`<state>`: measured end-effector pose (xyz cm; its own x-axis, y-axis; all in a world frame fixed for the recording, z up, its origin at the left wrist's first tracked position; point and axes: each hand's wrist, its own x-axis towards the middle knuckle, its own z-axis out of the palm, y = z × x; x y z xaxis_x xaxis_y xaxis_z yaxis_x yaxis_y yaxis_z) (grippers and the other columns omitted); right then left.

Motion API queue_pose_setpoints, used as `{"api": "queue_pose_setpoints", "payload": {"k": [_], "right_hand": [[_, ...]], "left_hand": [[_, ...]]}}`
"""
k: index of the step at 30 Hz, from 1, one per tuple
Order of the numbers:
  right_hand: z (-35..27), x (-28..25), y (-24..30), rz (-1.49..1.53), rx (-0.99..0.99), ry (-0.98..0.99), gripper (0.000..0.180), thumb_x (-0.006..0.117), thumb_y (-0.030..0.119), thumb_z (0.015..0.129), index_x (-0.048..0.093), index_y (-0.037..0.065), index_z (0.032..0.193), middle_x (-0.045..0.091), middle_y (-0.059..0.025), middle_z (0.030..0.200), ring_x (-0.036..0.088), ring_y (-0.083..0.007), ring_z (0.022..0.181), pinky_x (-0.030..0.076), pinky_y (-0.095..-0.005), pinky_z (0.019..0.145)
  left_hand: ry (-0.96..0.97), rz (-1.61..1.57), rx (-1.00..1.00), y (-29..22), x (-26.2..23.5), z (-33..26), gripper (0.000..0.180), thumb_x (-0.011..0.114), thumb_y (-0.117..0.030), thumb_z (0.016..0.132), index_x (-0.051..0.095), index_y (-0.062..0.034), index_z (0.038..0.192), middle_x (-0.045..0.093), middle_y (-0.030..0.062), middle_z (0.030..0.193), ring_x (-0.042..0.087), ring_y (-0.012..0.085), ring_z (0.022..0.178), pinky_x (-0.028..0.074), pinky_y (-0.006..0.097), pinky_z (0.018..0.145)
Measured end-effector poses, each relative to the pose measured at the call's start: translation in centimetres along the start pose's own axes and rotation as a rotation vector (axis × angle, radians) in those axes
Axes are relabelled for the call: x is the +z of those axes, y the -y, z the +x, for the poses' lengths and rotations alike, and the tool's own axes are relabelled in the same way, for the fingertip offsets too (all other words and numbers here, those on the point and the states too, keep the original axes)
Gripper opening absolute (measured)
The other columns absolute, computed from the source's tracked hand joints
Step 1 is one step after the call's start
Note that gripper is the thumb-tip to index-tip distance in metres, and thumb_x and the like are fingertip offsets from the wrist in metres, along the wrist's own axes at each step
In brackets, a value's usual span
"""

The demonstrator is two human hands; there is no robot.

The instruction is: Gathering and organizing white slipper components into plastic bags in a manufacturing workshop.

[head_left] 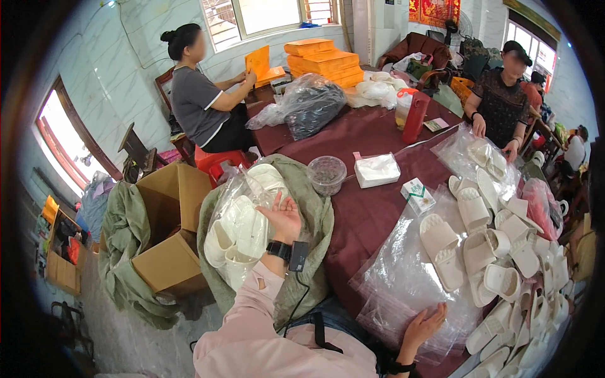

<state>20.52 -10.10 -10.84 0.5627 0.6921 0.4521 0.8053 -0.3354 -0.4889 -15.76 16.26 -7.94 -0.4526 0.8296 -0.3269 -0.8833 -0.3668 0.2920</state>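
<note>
My left hand [282,217] is open with its palm turned up and fingers apart, over a green woven sack [309,246]. Right beside it, clear bags of white slippers [242,227] lie in the sack's mouth; whether the hand touches the plastic I cannot tell. On the right, my right hand [426,324] rests open on a stack of clear plastic bags [400,271], fingers stretched out. Beyond that stack, loose cream slippers [441,249] lie on the table, some of them on top of the bags.
A dark red cloth covers the table [362,217], with a tissue pack [377,170], a small white box [418,195], a round clear tub [326,175] and a red flask [415,118]. An open carton [167,252] stands left. One co-worker [200,97] handles orange card; another [501,94] handles bagged slippers.
</note>
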Motion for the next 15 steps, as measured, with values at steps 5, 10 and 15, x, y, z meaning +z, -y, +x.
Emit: {"api": "queue_pose_setpoints", "payload": {"k": [5, 10, 15], "right_hand": [[-0.1, 0.2, -0.2, 0.022, 0.003, 0.009, 0.038, 0.050, 0.011, 0.086, 0.044, -0.004, 0.120, 0.043, -0.0235, 0.128, 0.040, -0.0384, 0.121, 0.031, -0.0467, 0.102], [0.0, 0.0, -0.2, 0.033, 0.004, 0.005, 0.038, 0.050, 0.011, 0.086, 0.044, -0.005, 0.120, 0.043, -0.0233, 0.129, 0.040, -0.0384, 0.122, 0.030, -0.0469, 0.102], [0.0, 0.4, -0.5, -0.003, 0.009, 0.016, 0.038, 0.050, 0.012, 0.086, 0.044, -0.004, 0.120, 0.043, -0.0233, 0.129, 0.040, -0.0382, 0.122, 0.030, -0.0467, 0.102]], "left_hand": [[0.027, 0.021, 0.071, -2.8, 0.5, 2.0, 0.076, 0.023, -0.065, 0.090, 0.050, 0.0022, 0.112, 0.055, 0.0141, 0.087, 0.050, 0.0202, 0.077, 0.046, 0.030, 0.069], [0.012, 0.099, -0.276, -10.0, 1.7, 3.0, 0.043, 0.029, -0.034, 0.095, 0.052, 0.0015, 0.103, 0.057, 0.0088, 0.079, 0.048, 0.0191, 0.059, 0.044, 0.027, 0.059], [0.201, 0.559, -0.610, -19.1, 5.2, 1.5, 0.040, 0.033, -0.029, 0.092, 0.056, 0.0025, 0.101, 0.064, 0.0156, 0.090, 0.058, 0.0245, 0.065, 0.048, 0.030, 0.058]]}}
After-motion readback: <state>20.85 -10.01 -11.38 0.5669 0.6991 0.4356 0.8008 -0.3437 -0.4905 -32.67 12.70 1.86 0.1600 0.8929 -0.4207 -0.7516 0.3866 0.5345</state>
